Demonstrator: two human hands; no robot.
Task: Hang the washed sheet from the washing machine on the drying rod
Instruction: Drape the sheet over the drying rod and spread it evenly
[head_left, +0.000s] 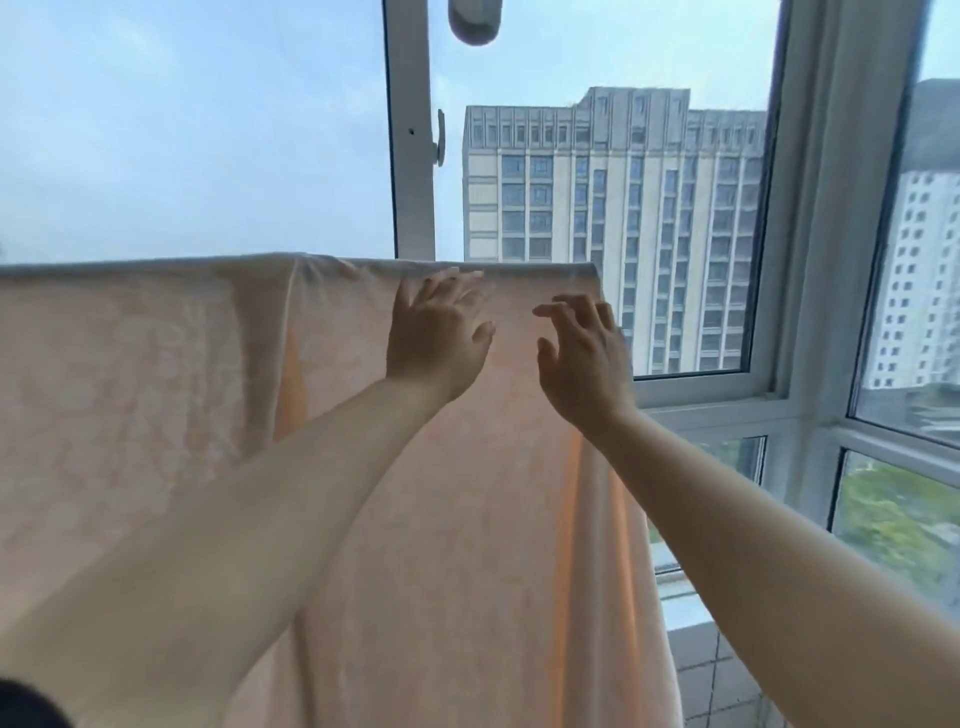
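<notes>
A pale peach sheet (156, 374) with a faint pattern hangs over a horizontal drying rod, which is hidden under the sheet's top fold (519, 269). The cloth falls in long vertical folds down out of view. My left hand (436, 338) is raised in front of the sheet just under the fold, fingers spread and relaxed, fingertips at the top edge. My right hand (584, 353) hovers near the sheet's right edge, fingers loosely bent, holding nothing.
Large windows with white frames (413, 156) stand right behind the sheet. A grey curtain (841, 208) hangs at the right. A rounded white object (475, 21) hangs above. Tall buildings show outside. Tiled floor (711, 660) is visible at the lower right.
</notes>
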